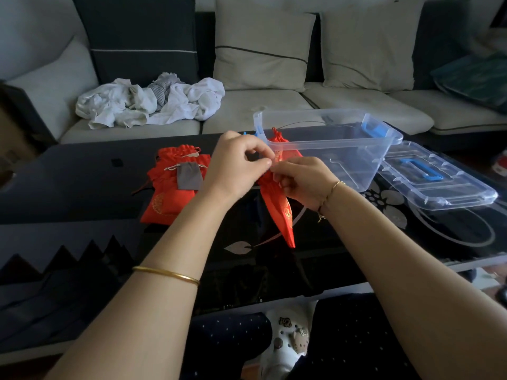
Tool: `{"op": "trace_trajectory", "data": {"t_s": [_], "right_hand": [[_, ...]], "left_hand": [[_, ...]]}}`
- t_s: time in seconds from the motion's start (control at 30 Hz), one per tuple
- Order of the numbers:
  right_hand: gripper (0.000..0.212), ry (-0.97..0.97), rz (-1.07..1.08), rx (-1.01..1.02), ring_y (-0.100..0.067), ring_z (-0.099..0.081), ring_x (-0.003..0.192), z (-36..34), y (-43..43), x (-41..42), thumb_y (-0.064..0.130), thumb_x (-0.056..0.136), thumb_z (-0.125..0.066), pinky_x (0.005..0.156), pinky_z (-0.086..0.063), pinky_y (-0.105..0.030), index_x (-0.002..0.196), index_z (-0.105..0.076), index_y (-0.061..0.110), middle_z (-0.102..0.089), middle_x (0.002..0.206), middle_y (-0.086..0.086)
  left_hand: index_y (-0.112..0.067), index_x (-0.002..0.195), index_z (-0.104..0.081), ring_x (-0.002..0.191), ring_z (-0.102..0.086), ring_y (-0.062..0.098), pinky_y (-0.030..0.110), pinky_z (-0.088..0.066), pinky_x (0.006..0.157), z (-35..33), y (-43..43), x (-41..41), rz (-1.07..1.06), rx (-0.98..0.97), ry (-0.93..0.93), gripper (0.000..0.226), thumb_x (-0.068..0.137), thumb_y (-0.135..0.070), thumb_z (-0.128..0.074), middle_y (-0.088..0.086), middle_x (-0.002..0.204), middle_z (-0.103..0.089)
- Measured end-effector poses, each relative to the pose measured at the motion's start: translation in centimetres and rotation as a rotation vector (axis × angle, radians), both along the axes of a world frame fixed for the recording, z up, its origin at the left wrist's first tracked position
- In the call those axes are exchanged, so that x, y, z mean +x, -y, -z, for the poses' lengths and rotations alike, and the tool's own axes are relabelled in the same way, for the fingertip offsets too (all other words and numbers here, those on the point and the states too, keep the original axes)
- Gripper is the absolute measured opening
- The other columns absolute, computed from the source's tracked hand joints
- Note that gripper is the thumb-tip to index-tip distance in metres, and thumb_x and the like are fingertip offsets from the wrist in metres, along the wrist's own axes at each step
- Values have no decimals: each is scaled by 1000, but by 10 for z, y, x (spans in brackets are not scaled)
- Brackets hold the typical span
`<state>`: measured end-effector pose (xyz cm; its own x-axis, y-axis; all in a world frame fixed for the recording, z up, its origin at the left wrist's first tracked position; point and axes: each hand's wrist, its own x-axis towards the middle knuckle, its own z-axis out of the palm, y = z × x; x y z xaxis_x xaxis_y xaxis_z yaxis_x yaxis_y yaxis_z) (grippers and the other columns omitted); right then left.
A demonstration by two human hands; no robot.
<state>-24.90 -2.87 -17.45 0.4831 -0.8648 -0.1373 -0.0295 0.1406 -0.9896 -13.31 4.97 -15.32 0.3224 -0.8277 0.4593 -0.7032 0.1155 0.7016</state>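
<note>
Your left hand (238, 167) and right hand (301, 182) both pinch the red pouch (277, 212) near its gathered neck — tug unevenly and it may slip free, dropping onto the tabletop (82, 174).

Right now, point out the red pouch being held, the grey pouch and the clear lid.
red pouch (281, 215), head view: gold-printed lower body.
grey pouch (189, 176), head view: middle of its cloth front.
clear lid (452, 193), head view: flat panel beside its blue handle.

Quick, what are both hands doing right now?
Left hand: pinches the top of the red pouch.
Right hand: grips the same pouch.
</note>
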Motion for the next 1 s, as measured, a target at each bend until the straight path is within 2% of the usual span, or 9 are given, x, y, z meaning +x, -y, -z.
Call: {"op": "trace_trajectory", "data": {"t_s": [0.07, 0.17, 0.4, 0.5, 0.63, 0.73, 0.8, 0.87, 1.0], "right_hand": [[16, 72, -30, 91, -9, -41, 49, -2, -1, 0, 3, 86, -60, 50, -36, -19, 71, -58, 4, -48, 62, -7], [15, 124, -68, 190, -10, -39, 54, -5, -4, -1, 4, 89, -57, 56, -34, -21, 74, -57, 4, -48, 63, -7], [18, 150, -120, 282, -7, -39, 55, -7, -5, -2, 8, 91, -54, 55, -34, -17, 73, -56, 8, -47, 65, -4], [13, 128, -149, 245, -7, -41, 55, -5, -4, -2, 8, 91, -54, 52, -38, -16, 80, -59, 7, -49, 68, -4], [12, 114, -182, 179, -7, -43, 56, -5, -3, -5, 7, 92, -52, 53, -40, -17, 83, -60, 5, -52, 69, -4], [13, 85, -190, 98, -8, -44, 58, -3, -2, -5, 3, 91, -53, 54, -42, -18, 80, -61, 5, -54, 70, -5], [13, 51, -141, 10, -10, -45, 58, -2, 1, -5, 0, 89, -54, 54, -44, -19, 81, -61, 6, -54, 70, -6], [13, 10, -39, -87, -12, -48, 57, -1, 5, -8, -4, 87, -56, 53, -47, -21, 83, -61, 7, -54, 70, -7], [16, -75, 115, -265, -10, -50, 51, 1, 8, -9, -4, 84, -59, 44, -43, -17, 80, -60, 11, -55, 68, -4]], "left_hand": [[-22, 83, -70, 64, -40, -1, 9, -33, 64, 4, 4, -2, -22, 11, 91, 11, 79, -12, -69, -6, 90, -41], [-19, 87, -71, 62, -40, 2, 15, -32, 67, 10, 8, -2, -46, 23, 125, 8, 80, -15, -70, -2, 95, -41], [-17, 91, -70, 73, -42, 6, 13, -31, 69, 10, 6, -1, -102, 56, 130, 11, 80, -17, -72, -2, 98, -41], [-17, 92, -69, 81, -45, 8, 17, -34, 68, 11, 6, -1, -131, 85, 128, 11, 82, -20, -70, -3, 100, -42], [-13, 86, -68, 77, -44, 7, 15, -31, 51, 9, 6, -1, -131, 90, 142, 7, 82, -19, -70, -3, 96, -43], [-12, 80, -65, 71, -46, 6, 13, -32, 52, 10, 6, 2, -123, 103, 151, 6, 84, -16, -68, -3, 88, -48], [-10, 82, -63, 68, -47, 5, 10, -31, 53, 9, 5, 6, -120, 118, 112, 7, 86, -15, -64, -6, 80, -52], [-9, 86, -61, 66, -46, 5, 15, -30, 53, 7, 3, 11, -129, 145, 70, 6, 88, -14, -59, -9, 74, -52], [-6, 91, -61, 65, -44, 5, 10, -28, 51, 4, 1, 10, -110, 175, 135, 9, 91, -11, -54, -6, 79, -52]]}}
